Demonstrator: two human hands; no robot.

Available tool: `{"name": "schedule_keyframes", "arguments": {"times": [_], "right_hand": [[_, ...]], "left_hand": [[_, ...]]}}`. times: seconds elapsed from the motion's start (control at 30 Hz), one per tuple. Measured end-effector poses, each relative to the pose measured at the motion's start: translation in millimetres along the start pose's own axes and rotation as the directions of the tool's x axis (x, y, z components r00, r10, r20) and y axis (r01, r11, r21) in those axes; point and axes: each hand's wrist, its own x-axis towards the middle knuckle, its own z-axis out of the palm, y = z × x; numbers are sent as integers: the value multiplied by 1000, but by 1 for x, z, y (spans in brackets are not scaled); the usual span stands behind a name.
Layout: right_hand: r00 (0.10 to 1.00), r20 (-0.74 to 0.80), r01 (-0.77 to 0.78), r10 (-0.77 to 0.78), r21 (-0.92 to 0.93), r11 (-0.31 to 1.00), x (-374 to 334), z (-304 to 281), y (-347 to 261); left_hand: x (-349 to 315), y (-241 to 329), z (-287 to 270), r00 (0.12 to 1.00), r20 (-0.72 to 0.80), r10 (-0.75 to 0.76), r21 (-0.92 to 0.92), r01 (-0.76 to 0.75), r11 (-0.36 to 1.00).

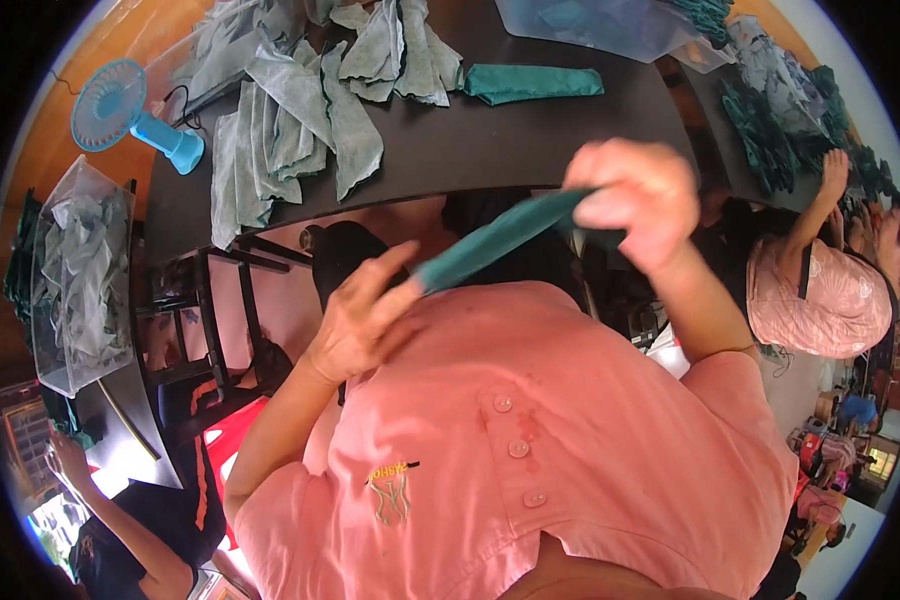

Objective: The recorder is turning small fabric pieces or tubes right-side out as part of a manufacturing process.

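Right hand (635, 200), motion-blurred, pinches upper end of green cloth strip (500, 238). Left hand (365, 318) at lower end; cannot tell whether its fingers close. Strip slants before dark table (440, 150), which bears grey cloth pieces (353, 140).

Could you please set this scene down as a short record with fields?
Left hand: at the lower-left end of a green fabric strip; grip unclear
Right hand: pinches the upper-right end; motion-blurred
Table: dark-topped
On table: grey-green fabric pieces, a folded green fabric piece, a translucent plastic bin
Left side: light-blue fan
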Motion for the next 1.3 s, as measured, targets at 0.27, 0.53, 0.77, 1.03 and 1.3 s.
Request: {"name": "schedule_keyframes", "arguments": {"times": [0.27,0.53,0.77,1.03,1.3], "right_hand": [[771,596,506,-226,-357,785,17,28,-11],[960,274,55,58,-386,921,3,-1,-57],[942,-21,-333,334,-141,932,-8,1,-69],[940,-22,-342,341,-14,940,-15,-8,-76],[915,134,-402,381,399,824,-28,-36,-30]], "left_hand": [[72,27,-29,979,-28,-200,-484,162,860],[55,42,-9,829,430,-356,-757,546,358],[71,58,13,901,252,-352,-672,425,606],[89,58,37,800,120,-587,-777,444,446],[103,32,-5,757,-62,-650,-578,503,642]]}}
